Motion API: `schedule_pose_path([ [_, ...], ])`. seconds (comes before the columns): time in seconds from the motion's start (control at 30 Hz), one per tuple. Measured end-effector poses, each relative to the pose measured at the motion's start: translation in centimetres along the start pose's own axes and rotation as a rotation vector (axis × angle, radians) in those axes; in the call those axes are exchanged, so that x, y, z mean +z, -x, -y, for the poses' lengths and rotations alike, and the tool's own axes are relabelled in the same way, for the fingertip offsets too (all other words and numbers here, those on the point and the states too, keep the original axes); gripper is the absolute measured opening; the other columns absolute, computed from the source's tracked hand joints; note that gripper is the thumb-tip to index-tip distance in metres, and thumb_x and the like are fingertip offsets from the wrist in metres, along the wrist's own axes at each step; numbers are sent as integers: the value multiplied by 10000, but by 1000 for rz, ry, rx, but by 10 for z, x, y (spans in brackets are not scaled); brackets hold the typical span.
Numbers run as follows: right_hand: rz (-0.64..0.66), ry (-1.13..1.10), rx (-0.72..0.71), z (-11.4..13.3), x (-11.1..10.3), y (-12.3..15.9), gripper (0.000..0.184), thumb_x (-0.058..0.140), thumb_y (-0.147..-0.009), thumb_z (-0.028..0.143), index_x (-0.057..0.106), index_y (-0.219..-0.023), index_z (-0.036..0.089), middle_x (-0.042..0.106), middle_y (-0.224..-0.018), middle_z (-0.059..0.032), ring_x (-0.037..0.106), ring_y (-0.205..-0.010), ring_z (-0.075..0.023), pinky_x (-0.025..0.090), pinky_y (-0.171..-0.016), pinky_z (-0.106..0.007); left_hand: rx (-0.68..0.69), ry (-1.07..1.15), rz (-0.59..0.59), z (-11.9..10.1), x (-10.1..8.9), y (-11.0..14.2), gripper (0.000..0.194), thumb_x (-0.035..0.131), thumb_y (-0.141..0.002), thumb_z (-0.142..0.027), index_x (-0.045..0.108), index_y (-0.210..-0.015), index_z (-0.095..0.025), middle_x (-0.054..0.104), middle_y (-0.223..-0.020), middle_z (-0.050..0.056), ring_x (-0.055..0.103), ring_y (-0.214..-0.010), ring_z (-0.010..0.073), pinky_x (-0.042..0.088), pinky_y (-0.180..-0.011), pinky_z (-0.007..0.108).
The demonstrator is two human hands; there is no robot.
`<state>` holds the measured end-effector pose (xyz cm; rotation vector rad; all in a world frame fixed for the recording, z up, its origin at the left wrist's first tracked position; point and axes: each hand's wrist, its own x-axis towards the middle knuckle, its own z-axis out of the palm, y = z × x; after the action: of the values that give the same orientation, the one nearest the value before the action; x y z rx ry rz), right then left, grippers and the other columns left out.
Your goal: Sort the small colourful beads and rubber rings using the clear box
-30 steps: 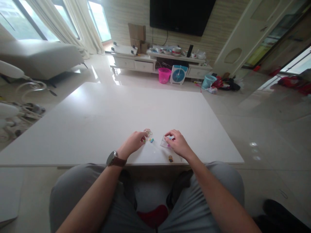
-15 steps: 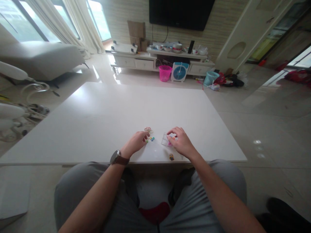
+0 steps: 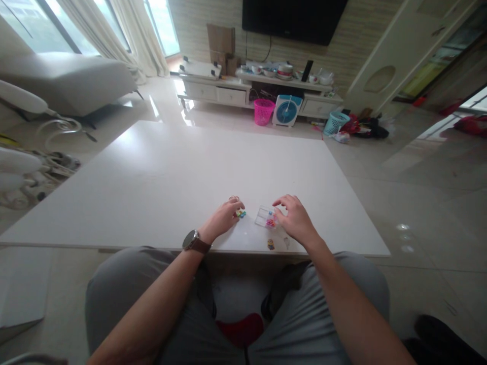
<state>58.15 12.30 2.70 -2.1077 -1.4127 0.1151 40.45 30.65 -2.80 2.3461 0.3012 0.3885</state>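
Note:
My left hand [image 3: 225, 219], a watch [image 3: 190, 239] on its wrist, hovers by small green, yellow and blue pieces [image 3: 241, 214]. Its fingers are bent and apart, partly covering those pieces. Behind them lies a little heap of thin bands [image 3: 234, 198], mostly hidden by the fingers. A clear compartment box [image 3: 262, 217] sits to the right, with pink, orange and blue bits in some sections. At the box's right side is my right hand [image 3: 296, 219], thumb and forefinger spread with nothing visible between them.
Near the front edge of the white table [image 3: 182, 177] lie a small yellow-and-blue cartoon figure [image 3: 270, 244] and a small clear or metallic item [image 3: 286, 243]. Beyond the table stand a pink basket [image 3: 263, 112], a blue fan [image 3: 287, 110] and a low TV cabinet [image 3: 201, 92].
My right hand has drawn back to the right, uncovering more of the compartment box. My left hand has shifted slightly right and forward, over the small pieces. The camera view has moved a little.

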Motion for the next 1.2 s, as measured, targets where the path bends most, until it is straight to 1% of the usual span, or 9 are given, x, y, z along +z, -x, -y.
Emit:
schedule_pose_path([
  [0.03, 35, 47, 24, -5, -1, -1, 126, 588, -857, 106, 673, -891, 192, 692, -951, -42, 582, -970, -206, 431, -896, -325, -12, -2, 4, 0, -1, 0, 248, 559, -768, -26, 639, -945, -180, 599, -1051, 65, 586, -823, 141, 526, -751, 263],
  [0.17, 269, 201, 104, -19, 0, -2, 161, 573, -879, 144, 724, -900, 195, 726, -949, -46, 624, -918, -192, 431, -818, -296, -55, -24, 14, -1, -5, 2, 291, 560, -766, -25, 639, -995, -187, 613, -1165, 67, 577, -707, 103, 520, -703, 255],
  [0.27, 345, 290, 105, -21, 9, -4, 215, 548, -901, 167, 757, -935, 202, 747, -982, -59, 647, -959, -202, 434, -806, -291, -53, -43, 13, -3, -7, 4, 279, 565, -785, -46, 638, -1011, -192, 622, -1199, 65, 588, -693, 98, 515, -693, 254],
  [0.5, 311, 404, 162, -16, 28, -11, 238, 566, -899, 186, 786, -982, 226, 764, -1053, -67, 672, -1000, -203, 454, -849, -277, -40, -56, -2, -5, -11, 7, 256, 553, -793, -58, 650, -991, -191, 634, -1224, 72, 598, -677, 101, 525, -700, 271],
  [0.67, 330, 443, 194, -18, 30, -14, 218, 587, -904, 202, 790, -976, 237, 760, -1029, -67, 662, -1012, -201, 452, -875, -274, -34, -65, -13, -6, -13, 7, 281, 538, -797, -49, 660, -1005, -193, 642, -1194, 75, 610, -701, 114, 529, -718, 274],
  [0.97, 315, 449, 141, -17, 31, -17, 216, 548, -894, 129, 752, -875, 198, 715, -1011, -63, 622, -1009, -198, 435, -901, -287, -32, -99, -3, -11, -14, 7, 279, 543, -802, -41, 680, -994, -191, 645, -1098, 71, 622, -788, 141, 528, -773, 276],
  [1.07, 240, 369, 101, -18, 27, -16, 205, 541, -884, 116, 731, -860, 189, 693, -1005, -75, 603, -1030, -206, 442, -927, -297, -25, -108, -10, -13, -16, 7, 247, 542, -804, -46, 675, -960, -184, 649, -1044, 69, 609, -777, 145, 519, -758, 280],
  [1.13, 166, 228, 64, -16, 25, -14, 183, 553, -867, 114, 719, -858, 188, 690, -1018, -75, 601, -1047, -208, 450, -953, -311, -17, -109, -14, -16, -17, 7, 216, 546, -813, -57, 673, -935, -182, 650, -1001, 64, 606, -781, 149, 514, -754, 284],
  [1.2, 119, 34, 66, -12, 24, -12, 161, 566, -856, 130, 715, -860, 190, 707, -1007, -64, 629, -996, -200, 480, -926, -319, -6, -105, -19, -20, -17, 7, 190, 552, -827, -71, 675, -918, -184, 650, -964, 61, 608, -796, 156, 509, -759, 288],
])
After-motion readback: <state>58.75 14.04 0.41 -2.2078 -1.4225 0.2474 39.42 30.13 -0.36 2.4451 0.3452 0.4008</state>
